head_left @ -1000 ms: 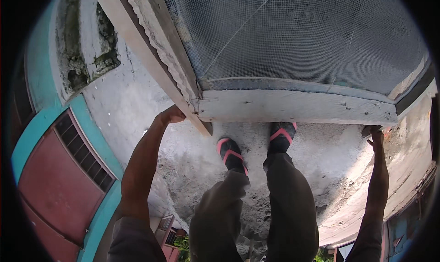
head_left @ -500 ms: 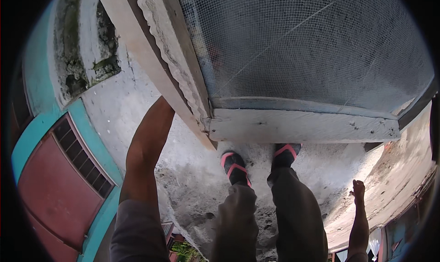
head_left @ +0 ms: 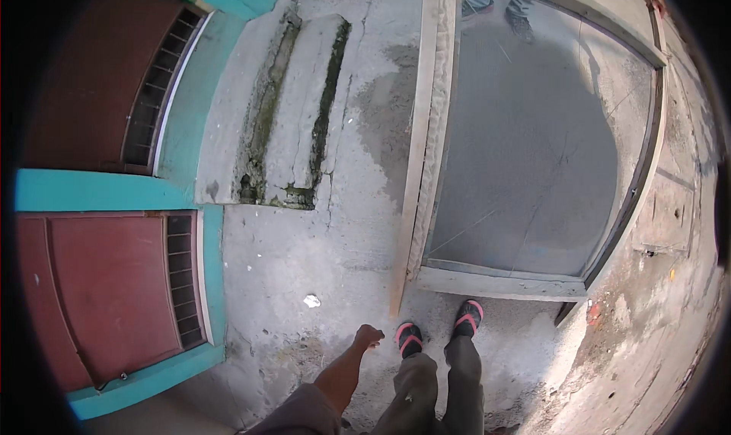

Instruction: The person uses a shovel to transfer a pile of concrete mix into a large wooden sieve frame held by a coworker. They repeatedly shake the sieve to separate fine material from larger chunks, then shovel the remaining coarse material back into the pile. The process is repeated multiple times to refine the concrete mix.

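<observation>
A large wooden frame (head_left: pixel 506 285) covered with fine mesh (head_left: pixel 533 161) extends in front of my feet. A pale plank (head_left: pixel 415 153) runs along its left side, next to a rough, jagged-edged strip (head_left: pixel 435 130). My left hand (head_left: pixel 369 337) is lowered near the plank's near end, apart from it, with its fingers curled in and nothing showing in them. Out of the picture is my right hand. My feet in dark socks and pink-strapped flip-flops (head_left: pixel 410 339) stand just short of the frame's near edge.
At left is a turquoise wall (head_left: pixel 106 189) with red-brown panels (head_left: pixel 103 283) and barred openings. A mossy concrete step (head_left: pixel 297 115) rises from the grey ground. A white scrap (head_left: pixel 311 301) lies left of the plank. Dark shapes (head_left: pixel 519 16) show at the frame's far end.
My left hand has come away from the plank and dropped back toward my body. My right hand has left the picture. The view now takes in more of the frame and the ground.
</observation>
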A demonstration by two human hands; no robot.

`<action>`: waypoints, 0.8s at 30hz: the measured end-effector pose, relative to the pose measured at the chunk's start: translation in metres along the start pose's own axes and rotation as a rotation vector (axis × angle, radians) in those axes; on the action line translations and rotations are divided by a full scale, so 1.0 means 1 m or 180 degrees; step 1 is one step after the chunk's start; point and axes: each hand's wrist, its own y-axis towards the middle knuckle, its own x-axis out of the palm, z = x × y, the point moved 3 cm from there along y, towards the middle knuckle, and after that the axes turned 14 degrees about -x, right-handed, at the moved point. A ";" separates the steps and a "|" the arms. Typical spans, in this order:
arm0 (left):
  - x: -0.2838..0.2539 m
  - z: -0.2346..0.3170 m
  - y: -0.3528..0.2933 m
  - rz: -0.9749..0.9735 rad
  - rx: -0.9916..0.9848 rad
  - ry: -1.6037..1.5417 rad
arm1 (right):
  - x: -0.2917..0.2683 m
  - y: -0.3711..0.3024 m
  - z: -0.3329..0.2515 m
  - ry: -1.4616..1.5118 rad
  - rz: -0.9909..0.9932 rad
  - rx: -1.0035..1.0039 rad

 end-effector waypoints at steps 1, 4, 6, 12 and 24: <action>0.010 0.010 -0.058 -0.0193 0.0069 0.0081 | 0.001 -0.015 -0.007 -0.0008 0.0005 -0.0150; -0.005 0.046 -0.144 -0.0760 0.0598 0.0089 | 0.000 -0.067 -0.022 -0.0169 -0.0084 -0.0496; -0.045 0.087 -0.197 -0.0586 0.0959 -0.0354 | -0.022 -0.109 -0.045 -0.0696 -0.0204 -0.0785; -0.307 0.266 -0.549 -0.0465 0.3784 -0.2554 | -0.045 -0.185 -0.026 -0.3328 -0.0347 -0.2323; -0.206 0.022 -0.472 0.0191 0.3851 -0.2399 | -0.056 -0.167 -0.126 -0.3551 -0.0324 -0.5399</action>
